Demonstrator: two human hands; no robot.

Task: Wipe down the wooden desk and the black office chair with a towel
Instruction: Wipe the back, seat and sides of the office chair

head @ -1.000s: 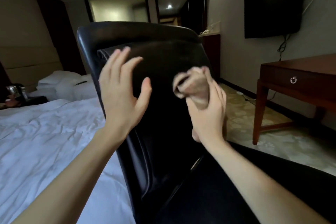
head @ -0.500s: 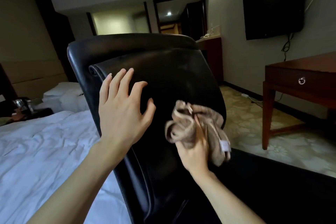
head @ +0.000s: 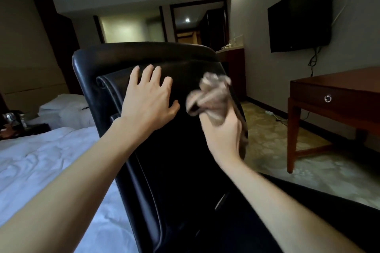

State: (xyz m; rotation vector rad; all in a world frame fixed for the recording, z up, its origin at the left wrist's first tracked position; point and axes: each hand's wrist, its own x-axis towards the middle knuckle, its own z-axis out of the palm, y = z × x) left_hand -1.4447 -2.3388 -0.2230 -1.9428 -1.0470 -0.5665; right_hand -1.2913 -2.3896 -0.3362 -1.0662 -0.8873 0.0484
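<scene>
Head camera: a person's left hand (head: 148, 100) lies flat against the backrest of a black office chair (head: 174, 156), its fingers (head: 151, 74) straight and spread across the padded leather just below the top edge. The right hand (head: 224, 137), seen from behind, grips a bunched brownish-grey towel (head: 209, 96), the cloth rising out of the fist and a loose end trailing down past the wrist. The towel sits at the upper right of the backrest, just beside the left thumb (the cloth is blurred, and whether it touches the leather cannot be told). Both forearms are bare and reach in from the bottom of the frame.

The chair stands between a bed (head: 41, 166) with rumpled white sheets on the left and patterned flooring (head: 273, 141) on the right. The wooden counter (head: 339, 88), reddish brown with a ring pull (head: 328, 98) on its drawer, stands well apart from the chair against the right wall. A dark flat-screen television (head: 300, 14) hangs on the wall behind it, and white pillows (head: 61, 107) lie at the head of the bed.
</scene>
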